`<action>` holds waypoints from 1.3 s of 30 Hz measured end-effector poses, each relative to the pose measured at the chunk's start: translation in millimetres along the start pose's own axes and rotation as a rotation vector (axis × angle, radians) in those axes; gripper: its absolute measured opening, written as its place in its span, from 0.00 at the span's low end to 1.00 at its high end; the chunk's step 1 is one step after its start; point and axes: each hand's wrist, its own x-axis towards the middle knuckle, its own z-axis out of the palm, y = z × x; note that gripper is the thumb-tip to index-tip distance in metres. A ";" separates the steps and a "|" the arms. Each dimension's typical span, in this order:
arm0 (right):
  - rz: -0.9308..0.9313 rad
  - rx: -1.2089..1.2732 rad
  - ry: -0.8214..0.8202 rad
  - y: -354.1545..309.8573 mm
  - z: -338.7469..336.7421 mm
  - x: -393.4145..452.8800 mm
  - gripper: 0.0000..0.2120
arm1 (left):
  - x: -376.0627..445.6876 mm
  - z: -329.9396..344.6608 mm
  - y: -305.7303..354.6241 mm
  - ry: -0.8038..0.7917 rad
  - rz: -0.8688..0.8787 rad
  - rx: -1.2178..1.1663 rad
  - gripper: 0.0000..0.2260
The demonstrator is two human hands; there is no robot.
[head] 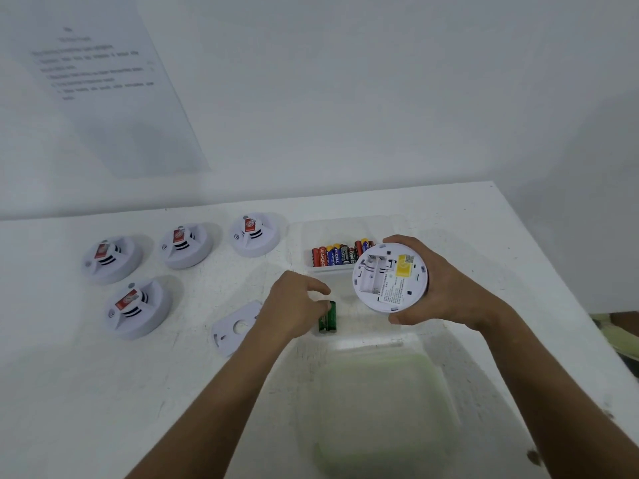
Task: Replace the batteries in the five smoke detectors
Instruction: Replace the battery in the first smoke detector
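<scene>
Head view. The right hand (446, 288) grips a smoke detector (390, 276) by its rim, thumb at the near edge and fingers (397, 240) curled over the far edge, holding it above the desk (484, 236) with the back turned up. Its battery bay, on the side away from the palm, stands empty. The left hand (294, 305) reaches down with curled fingers (320, 288) to two green batteries (327, 318) lying on the desk just beyond the fingertips; whether it already pinches them cannot be told. A tray of mixed batteries (337, 255) sits just past the left fingertips, partly behind the detector. The detached mounting plate (237, 328) lies beside the left wrist; four further detectors (138, 305) stand face up, well apart from both hands.

Step in hand, as judged: the first detector is opened and emptied. The next move calls for taking cells from the tray and seating them in the bay with polarity matched, while the right hand keeps the bay level.
</scene>
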 end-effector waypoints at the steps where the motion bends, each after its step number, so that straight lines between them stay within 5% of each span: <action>1: 0.002 0.004 0.000 -0.3 -0.3 -0.2 0.45 | -1.8 -4.8 0.8 0.028 0.014 -0.021 0.11; 8: -0.010 0.027 0.055 -5.2 -8.6 -2.7 0.46 | 43.8 -48.3 7.5 0.198 0.090 0.045 0.11; 15: -0.014 0.021 0.063 -2.5 -15.0 -2.1 0.46 | 102.4 -49.2 18.0 -0.169 0.003 0.356 0.20; 23: -0.022 0.036 0.070 6.0 -19.1 -2.8 0.45 | 112.4 -45.1 30.7 -0.349 0.008 0.569 0.18; 31: -0.025 0.030 0.079 9.5 -21.1 -3.5 0.45 | 104.3 -44.9 31.0 -0.200 -0.011 0.337 0.16; 39: -0.046 0.036 0.053 -1.3 -16.5 4.4 0.46 | 55.5 -65.6 55.4 0.203 0.130 0.031 0.05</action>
